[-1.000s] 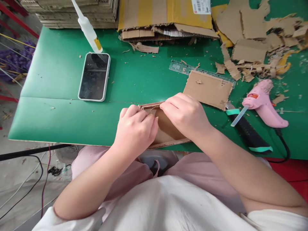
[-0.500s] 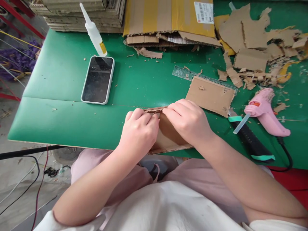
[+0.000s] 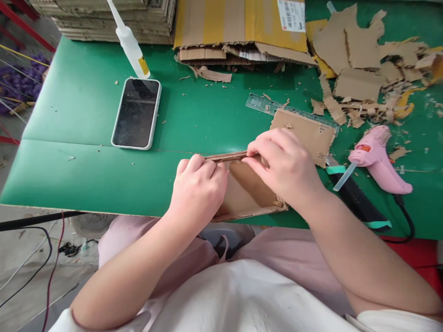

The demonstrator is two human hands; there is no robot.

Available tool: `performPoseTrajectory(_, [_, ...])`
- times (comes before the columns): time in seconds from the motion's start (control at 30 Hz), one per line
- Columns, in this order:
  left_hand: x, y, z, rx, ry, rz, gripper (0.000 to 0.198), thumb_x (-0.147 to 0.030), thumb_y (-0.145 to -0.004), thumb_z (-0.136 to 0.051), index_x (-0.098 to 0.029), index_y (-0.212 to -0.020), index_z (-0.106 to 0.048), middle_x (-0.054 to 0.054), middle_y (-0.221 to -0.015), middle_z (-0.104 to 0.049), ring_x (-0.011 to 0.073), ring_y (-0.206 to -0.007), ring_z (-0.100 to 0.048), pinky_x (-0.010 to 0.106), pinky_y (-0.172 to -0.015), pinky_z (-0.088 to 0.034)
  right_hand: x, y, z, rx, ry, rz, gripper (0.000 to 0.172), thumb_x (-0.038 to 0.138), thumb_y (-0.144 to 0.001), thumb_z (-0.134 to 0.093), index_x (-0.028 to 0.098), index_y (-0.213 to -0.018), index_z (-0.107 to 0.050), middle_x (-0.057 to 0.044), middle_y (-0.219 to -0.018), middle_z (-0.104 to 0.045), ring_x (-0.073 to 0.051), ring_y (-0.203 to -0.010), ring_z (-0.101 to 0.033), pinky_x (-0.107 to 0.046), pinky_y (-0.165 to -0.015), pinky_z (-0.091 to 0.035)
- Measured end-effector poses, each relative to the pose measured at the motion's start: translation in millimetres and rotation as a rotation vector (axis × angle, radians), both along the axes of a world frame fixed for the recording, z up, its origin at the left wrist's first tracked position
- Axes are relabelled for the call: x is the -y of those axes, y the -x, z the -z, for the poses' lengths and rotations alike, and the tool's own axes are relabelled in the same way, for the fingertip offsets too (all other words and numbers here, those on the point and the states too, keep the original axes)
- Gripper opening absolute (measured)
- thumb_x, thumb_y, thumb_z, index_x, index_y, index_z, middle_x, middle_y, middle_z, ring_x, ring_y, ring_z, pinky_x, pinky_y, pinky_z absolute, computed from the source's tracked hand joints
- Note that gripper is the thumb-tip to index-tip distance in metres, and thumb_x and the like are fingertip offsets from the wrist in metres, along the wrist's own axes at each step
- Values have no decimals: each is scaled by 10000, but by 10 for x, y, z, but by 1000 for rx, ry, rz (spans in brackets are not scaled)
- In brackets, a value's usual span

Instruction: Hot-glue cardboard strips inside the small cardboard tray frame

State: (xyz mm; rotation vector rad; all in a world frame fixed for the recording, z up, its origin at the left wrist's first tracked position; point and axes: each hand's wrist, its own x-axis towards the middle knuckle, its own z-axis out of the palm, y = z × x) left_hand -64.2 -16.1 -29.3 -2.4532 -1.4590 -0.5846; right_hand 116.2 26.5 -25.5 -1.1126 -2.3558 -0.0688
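Note:
A shallow cardboard tray [image 3: 247, 191] with low glued walls lies at the near edge of the green table [image 3: 86, 170]. My left hand [image 3: 199, 191] is closed, its fingers pinching the tray's far wall at the left end. My right hand [image 3: 282, 166] is closed too, fingertips pressing the same wall strip further right. A flat cardboard rectangle [image 3: 304, 131] lies just beyond my right hand, over a clear green ruler [image 3: 263, 102].
A pink glue gun [image 3: 379, 159] and a black-handled knife [image 3: 360, 203] lie at the right. A phone [image 3: 136, 113] and a white glue bottle [image 3: 129, 44] sit at the left. Torn cardboard scraps [image 3: 367, 60] and a flattened box [image 3: 238, 25] fill the back.
My right hand has slid to the right along the tray's far wall, uncovering more of the tray's floor. My left hand has stayed at the left end.

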Motion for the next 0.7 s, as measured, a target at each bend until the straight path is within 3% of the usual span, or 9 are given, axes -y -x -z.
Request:
performPoseTrajectory(0.2, [-10, -7, 3, -6, 4, 4, 181, -205, -882, -548, -161, -747, -661, 27, -604, -603, 199, -681, -470, 330, -594, -288, -68, -120, -30, -15, 85, 15, 109, 114, -836, -565, 217, -813, -538, -28, -817, -596, -188, -797, -523, -321, -744, -433])
performPoseTrajectory(0.43, [-15, -10, -3, -22, -3, -1, 180, -207, -881, -552, -162, -748, -664, 20, -605, -625, 206, -672, -484, 327, -586, -292, -75, -67, 37, -34, 139, -69, 192, 135, -823, -614, 175, -1010, -605, -60, -967, -677, -206, -929, -589, -336, -822, -472])
performPoseTrajectory(0.57, [-17, -14, -9, -32, -9, 1, 170, -205, -878, -558, -168, -753, -667, 16, -597, -628, 205, -662, -488, 323, -578, -286, -60, 0, 116, 26, 165, -71, 226, 118, -861, -546, 142, -1076, -611, -80, -968, -693, -204, -908, -603, -326, -764, -480])
performPoseTrajectory(0.7, [-20, -21, -12, -42, -6, 2, 162, -199, -868, -567, -172, -743, -666, 18, -594, -627, 202, -651, -489, 319, -572, -270, -47, 47, 140, 92, 90, -54, 241, 115, -901, -463, 142, -1076, -625, -76, -912, -694, -196, -854, -607, -323, -721, -458])
